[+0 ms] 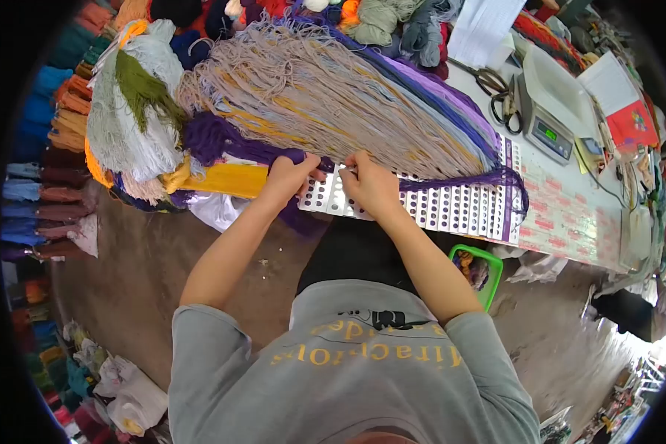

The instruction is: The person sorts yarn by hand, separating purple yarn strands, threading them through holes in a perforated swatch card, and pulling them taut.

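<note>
While both hands reach over the table's near edge, a green basket [493,285] stands below it on the floor, holding a tangle of mixed-colour yarn scraps [470,268]. A white tray [551,72] sits on top of the scale [547,137], whose display glows green, and scissors [506,103] lie just beside it.

The white card [451,211], punched with rows of holes, lies along the near edge, and purple yarn [462,180] runs along it and loops round its right end. More of this yarn bunches beside the left hand [292,179], whose fingers curl in at the card's left end; the right hand [368,183] is just beside it, fingers bent together against the card. What either is clamped on, I cannot tell.

Beyond them, a large beige bundle [311,89] spreads across the table [570,214], which shows a pink-and-white patterned covering at the right. Coloured skeins [70,122] are stacked at the left, and a white sack [133,396] slumps on the brown floor [144,259].
</note>
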`<state>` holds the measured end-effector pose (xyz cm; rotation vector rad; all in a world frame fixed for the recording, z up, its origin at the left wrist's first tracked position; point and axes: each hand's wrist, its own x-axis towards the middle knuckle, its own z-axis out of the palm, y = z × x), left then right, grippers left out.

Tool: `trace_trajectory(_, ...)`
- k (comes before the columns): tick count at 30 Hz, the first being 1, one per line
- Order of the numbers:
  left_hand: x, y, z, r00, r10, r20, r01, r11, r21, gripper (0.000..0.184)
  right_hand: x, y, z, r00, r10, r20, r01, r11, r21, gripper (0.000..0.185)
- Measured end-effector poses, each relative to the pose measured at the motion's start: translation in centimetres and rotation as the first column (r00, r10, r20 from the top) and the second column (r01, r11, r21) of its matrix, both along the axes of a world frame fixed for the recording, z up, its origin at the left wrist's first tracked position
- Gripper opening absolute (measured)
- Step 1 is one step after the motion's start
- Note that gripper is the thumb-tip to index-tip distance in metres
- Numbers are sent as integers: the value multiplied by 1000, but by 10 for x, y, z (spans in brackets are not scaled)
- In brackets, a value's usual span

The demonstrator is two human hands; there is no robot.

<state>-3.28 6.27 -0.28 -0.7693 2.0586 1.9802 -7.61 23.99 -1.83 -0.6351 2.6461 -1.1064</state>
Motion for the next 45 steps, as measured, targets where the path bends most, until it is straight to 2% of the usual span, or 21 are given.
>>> trace_trajectory(4, -2, 1, -9, 998, -42, -55, 29, 976, -215, 15, 4, -2, -4, 995, -12, -97, 16, 999, 40, 26)
trace_trajectory(9, 5, -61, 19, 989, -143, -27, 124, 735, 667, 13, 9, -5, -9, 989, -39, -145, 48, 997, 58, 23)
trace_trajectory(12, 16, -68, 58, 982, 90, -165, 63, 670, 740, 23, 12, -5, -13, 981, -47, -190, 46, 999, -9, 21)
trace_trajectory(16, 5, -23, 39, 933, -324, -158, 360, 826, 433, 48, 13, 1, -11, 990, -79, -115, 55, 978, -201, 18)
trace_trajectory(20, 0, 15, 15, 885, -457, 90, 462, 886, -50, 21, 13, -1, -17, 970, -103, -220, 41, 962, -268, 16)
trace_trajectory(22, -3, 10, -5, 865, -385, -321, 166, 824, -541, 11, 12, -3, -20, 930, -46, -365, -17, 986, -168, 17)
trace_trajectory(23, -6, 9, -3, 665, -449, -597, -167, 690, -705, 11, 12, -4, -20, 931, -46, -363, -17, 985, -170, 17)
trace_trajectory(24, 0, 4, 0, 770, -292, -567, -89, 831, -550, 12, 12, -5, -19, 917, -7, -399, -30, 996, -88, 17)
trace_trajectory(25, 9, -9, 8, 909, -109, -402, 67, 991, -116, 13, 13, -7, -18, 902, 34, -430, -41, 999, -5, 17)
trace_trajectory(26, 18, -15, 37, 990, -30, -141, 81, 925, 370, 13, 14, -7, -18, 904, 35, -427, -42, 999, -6, 17)
trace_trajectory(29, 31, -35, 77, 978, -29, -207, 128, 865, 484, 14, 13, -7, -18, 887, 2, -461, -26, 999, -47, 16)
trace_trajectory(31, 42, -58, 98, 908, 291, -302, -111, 861, 497, 19, 13, -8, -18, 893, 10, -449, -20, 1000, -18, 13)
trace_trajectory(33, 51, -93, 108, 822, 342, -456, -45, 837, 546, 22, 13, -7, -18, 902, 7, -431, -21, 999, -28, 14)
trace_trajectory(35, 51, -100, 108, 701, 406, -587, -536, 842, -58, 24, 13, -9, -18, 911, 1, -413, -21, 999, -44, 14)
trace_trajectory(36, 50, -103, 102, 679, 376, -631, -709, 559, -429, 25, 13, -9, -19, 916, -52, -397, 19, 996, -85, 13)
trace_trajectory(37, 45, -115, 85, 616, -124, -778, -761, 161, -628, 24, 13, -9, -20, 919, -106, -380, 63, 990, -124, 12)
trace_trajectory(38, 41, -96, 79, 669, 16, -743, -678, 423, -601, 21, 11, -9, -21, 918, -114, -380, 70, 989, -127, 12)
trace_trajectory(40, 30, -49, 53, 808, -170, -565, -479, 371, -796, 16, 11, -9, -23, 922, -178, -345, 120, 976, -184, 13)
trace_trajectory(41, 23, -19, 43, 800, -226, -556, -362, 558, -747, 21, 11, -8, -23, 922, -171, -346, 112, 977, -182, 13)
trace_trajectory(42, 19, -4, 24, 756, -470, -455, -270, 410, -871, 19, 10, -8, -21, 931, -176, -321, 123, 976, -181, 14)
trace_trajectory(45, 10, 13, -3, 783, -534, -319, -77, 425, -902, 15, 11, -6, -19, 938, -154, -309, 103, 979, -176, 16)
